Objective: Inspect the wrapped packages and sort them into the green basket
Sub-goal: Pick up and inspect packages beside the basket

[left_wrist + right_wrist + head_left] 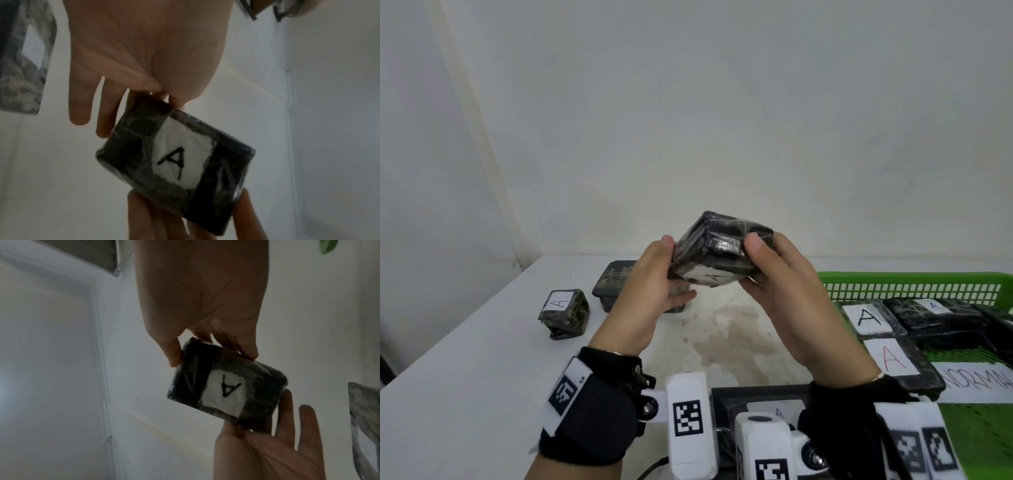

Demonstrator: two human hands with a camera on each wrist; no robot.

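We held one dark wrapped package above the desk, left hand and right hand gripping opposite ends, green basket at right, already holding labelled packages.

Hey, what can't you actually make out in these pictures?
- Head view: the flat package on the table is half hidden behind the left hand.
- Head view: the basket's paper sign is cut off by the right edge.
- Head view: the held package shows its label only at a steep angle; the wrist views show an A.
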